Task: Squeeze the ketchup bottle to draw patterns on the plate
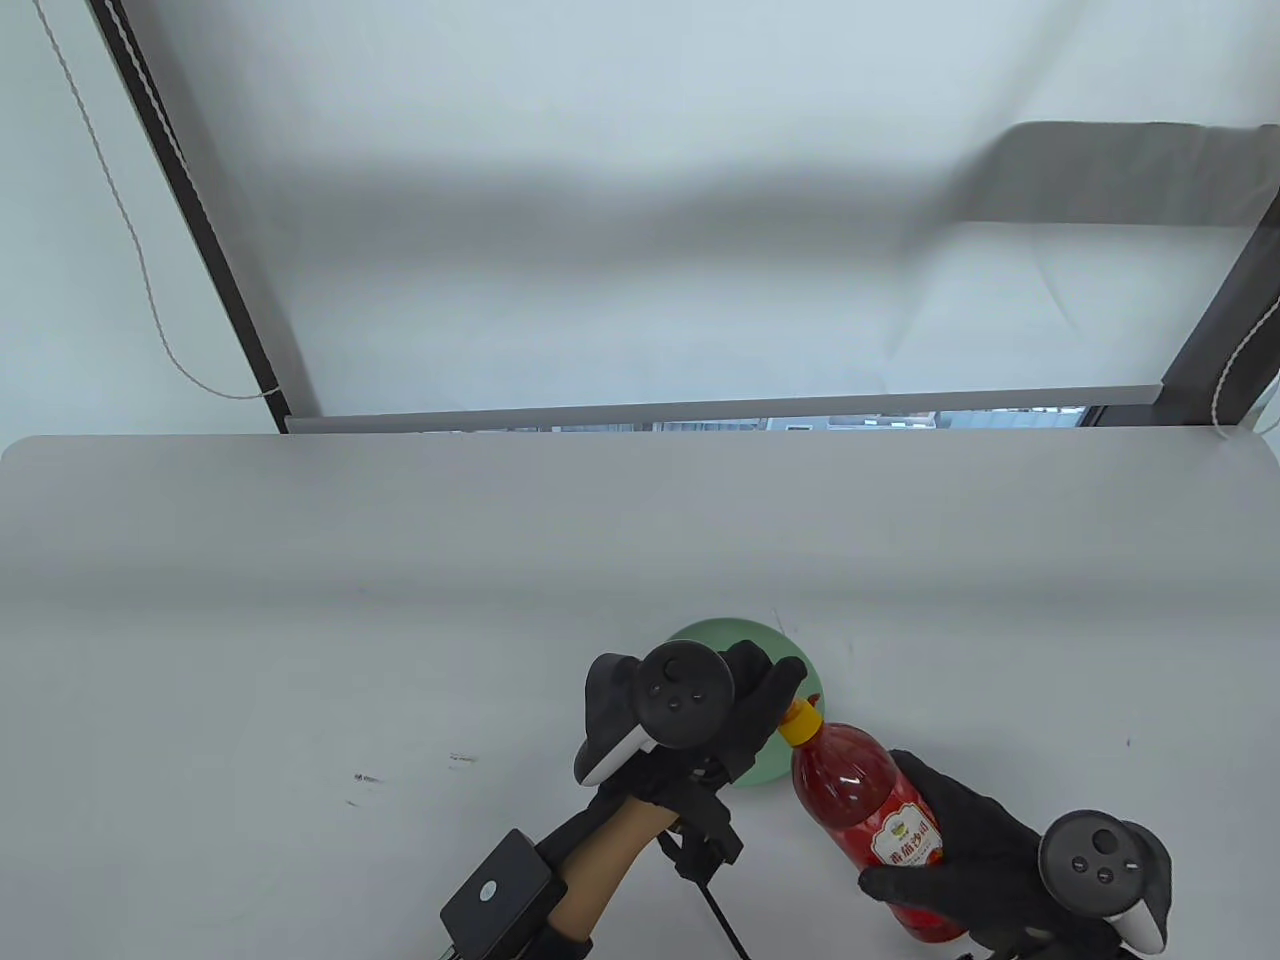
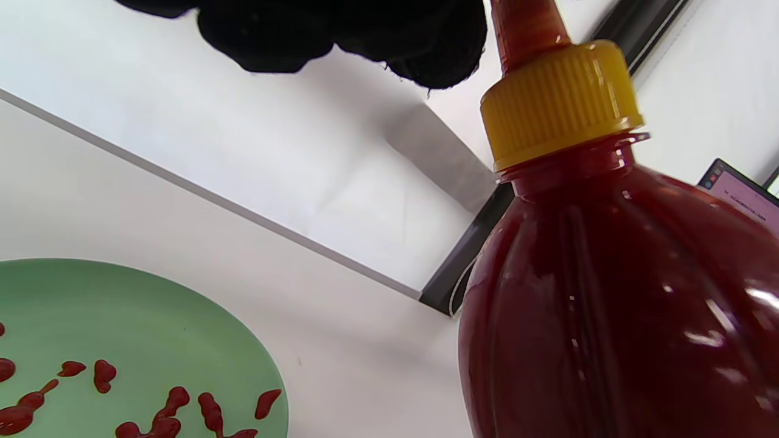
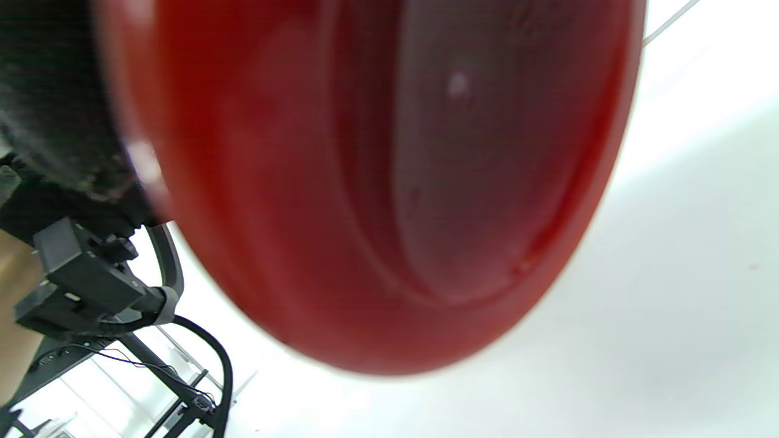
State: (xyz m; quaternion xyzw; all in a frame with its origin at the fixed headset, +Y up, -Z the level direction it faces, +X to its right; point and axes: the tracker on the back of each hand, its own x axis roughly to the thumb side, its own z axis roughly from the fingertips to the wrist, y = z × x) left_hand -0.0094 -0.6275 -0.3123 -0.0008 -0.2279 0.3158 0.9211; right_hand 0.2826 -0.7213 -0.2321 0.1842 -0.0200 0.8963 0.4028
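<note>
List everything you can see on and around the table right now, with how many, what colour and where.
Ketchup bottle: one, red with yellow cap, near right, tilted toward the plate.
Plate: one, green, near centre.
Ketchup marks: several, red, on the plate.
Table: one, white.
Window blind: one, pale, behind the table.
Left hand: black glove, over the plate, fingers at the bottle's tip.
Right hand: black glove, grips the bottle's body.
</note>
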